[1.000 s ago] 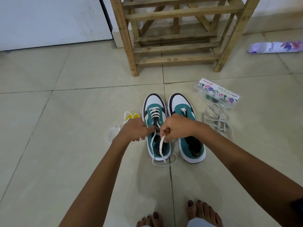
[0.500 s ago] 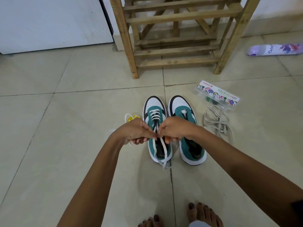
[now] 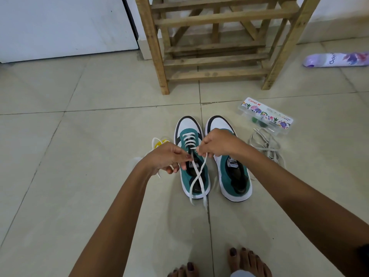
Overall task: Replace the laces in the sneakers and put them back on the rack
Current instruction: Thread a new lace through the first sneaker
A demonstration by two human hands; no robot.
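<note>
- Left hand (image 3: 166,156) & right hand (image 3: 216,142) both pinching the white lace (image 3: 196,176) above the left sneaker (image 3: 194,184); grip closed on lace on each side.
- Lace ends crossing over the shoe opening, tips trailing onto floor (image 3: 79,196).
- Right sneaker (image 3: 236,182) sitting just beside it, unlaced.
- Wooden rack (image 3: 219,47) standing behind the pair.
- Old laces (image 3: 265,144) lying to the right, near a clear box (image 3: 266,115).

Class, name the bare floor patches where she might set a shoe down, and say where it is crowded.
Bare tile lies between the sneakers and the rack, and left toward the white door. Crowded: right, by the old laces and clear box.
</note>
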